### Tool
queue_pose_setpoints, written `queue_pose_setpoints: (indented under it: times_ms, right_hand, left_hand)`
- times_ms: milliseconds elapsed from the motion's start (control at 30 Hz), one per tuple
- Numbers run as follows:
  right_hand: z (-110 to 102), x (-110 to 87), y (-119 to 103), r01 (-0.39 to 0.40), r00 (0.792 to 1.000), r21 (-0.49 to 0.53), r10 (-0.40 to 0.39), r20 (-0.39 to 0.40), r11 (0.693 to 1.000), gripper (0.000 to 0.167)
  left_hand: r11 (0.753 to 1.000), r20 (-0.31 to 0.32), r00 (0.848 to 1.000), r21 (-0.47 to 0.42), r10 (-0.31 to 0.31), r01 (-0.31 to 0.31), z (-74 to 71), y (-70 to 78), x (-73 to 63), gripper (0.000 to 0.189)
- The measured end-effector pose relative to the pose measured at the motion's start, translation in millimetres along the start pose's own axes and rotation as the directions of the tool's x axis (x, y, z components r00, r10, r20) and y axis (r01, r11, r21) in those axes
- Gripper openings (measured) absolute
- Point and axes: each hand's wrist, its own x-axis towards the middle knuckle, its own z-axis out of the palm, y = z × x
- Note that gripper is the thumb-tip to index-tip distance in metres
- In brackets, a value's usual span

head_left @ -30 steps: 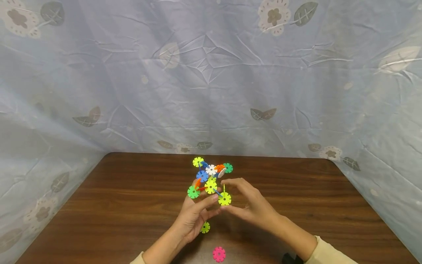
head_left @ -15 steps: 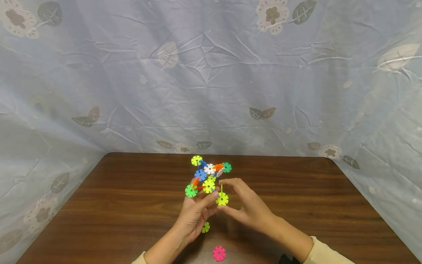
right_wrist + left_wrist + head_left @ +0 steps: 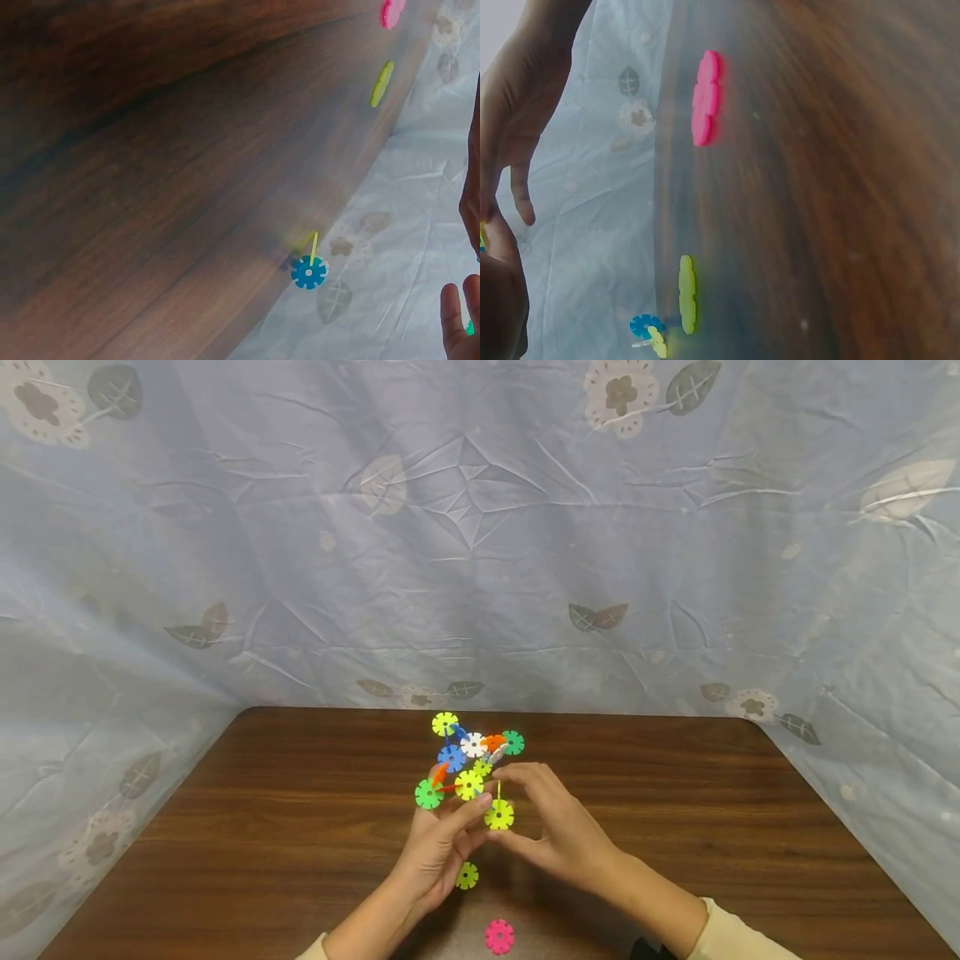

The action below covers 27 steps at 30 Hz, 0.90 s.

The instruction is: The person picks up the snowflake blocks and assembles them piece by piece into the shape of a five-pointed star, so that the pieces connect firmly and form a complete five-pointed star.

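Note:
My left hand (image 3: 438, 860) grips a joined build of notched plastic snowflake discs (image 3: 452, 759), in blue, white, orange, green and yellow, above the table. On the build's near right side is a yellow disc (image 3: 499, 815) with another yellow disc edge-on above it. My right hand (image 3: 562, 827) has its thumb under this yellow pair and its index finger above, pinching it. The left fingers behind the build are partly hidden. In the right wrist view, a blue disc (image 3: 308, 273) joined to a yellow one appears near the table edge.
A loose yellow-green disc (image 3: 467, 876) lies on the brown wooden table (image 3: 285, 827) below the hands. Nearer lies a pink disc (image 3: 499, 937). A dark object (image 3: 649, 950) shows under the right forearm. Patterned grey-blue cloth (image 3: 480, 568) hangs behind the table.
Both hands' fingers and the disc build have shifted slightly left. The near yellow disc now sits closer to the left thumb. The loose discs stay put.

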Motion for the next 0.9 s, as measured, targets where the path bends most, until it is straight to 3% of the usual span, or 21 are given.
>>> queue_pose_setpoints:
  times_ms: [200, 300, 367, 433, 533, 600, 667, 733, 900]
  right_hand:
    - [-7, -11.2, 3, -0.131, 0.990, 0.083, 0.126, 0.062, 0.988, 0.072]
    - [-11, -20.6, 7, -0.207, 0.976, 0.102, 0.199, 0.084, 0.973, 0.056]
    - [-13, -26.2, 10, -0.244, 0.960, 0.103, 0.225, 0.166, 0.964, 0.042]
    - [-15, -31.3, 9, -0.258, 0.928, 0.107, 0.215, 0.306, 0.960, 0.034]
    - [-12, -38.3, 1, -0.268, 0.833, 0.140, 0.156, 0.530, 0.953, 0.035]
    - [-6, -41.8, -7, -0.252, 0.781, 0.145, 0.113, 0.615, 0.957, 0.038]
    - [0, -44.3, -12, -0.237, 0.754, 0.139, 0.092, 0.650, 0.962, 0.039]
    - [4, -45.3, -14, -0.219, 0.750, 0.133, 0.080, 0.657, 0.967, 0.037]
    - [8, -46.7, -15, -0.201, 0.767, 0.136, 0.069, 0.638, 0.970, 0.025]
  left_hand:
    - [1.000, 0.025, 1.000, 0.026, 0.007, -0.007, -3.4, 0.1, 2.1, 0.063]
    - [0.999, 0.024, 1.000, 0.035, 0.015, -0.016, -5.7, 2.0, 3.2, 0.062]
    - [0.999, 0.019, 1.000, 0.038, 0.015, -0.015, -7.4, 4.3, 3.5, 0.060]
    - [0.999, 0.016, 1.000, 0.043, 0.012, -0.013, -8.7, 7.0, 3.4, 0.059]
    - [0.999, 0.016, 1.000, 0.038, 0.009, -0.010, -10.1, 10.1, 3.6, 0.059]
    - [0.999, 0.014, 1.000, 0.032, 0.009, -0.009, -10.7, 10.7, 3.9, 0.060]
    - [1.000, 0.015, 1.000, 0.023, 0.002, -0.002, -10.9, 10.8, 4.2, 0.060]
    - [1.000, 0.014, 1.000, 0.015, -0.009, 0.009, -11.1, 10.3, 4.3, 0.060]
    - [0.999, 0.025, 0.999, 0.006, -0.042, 0.042, -11.7, 9.8, 3.1, 0.055]
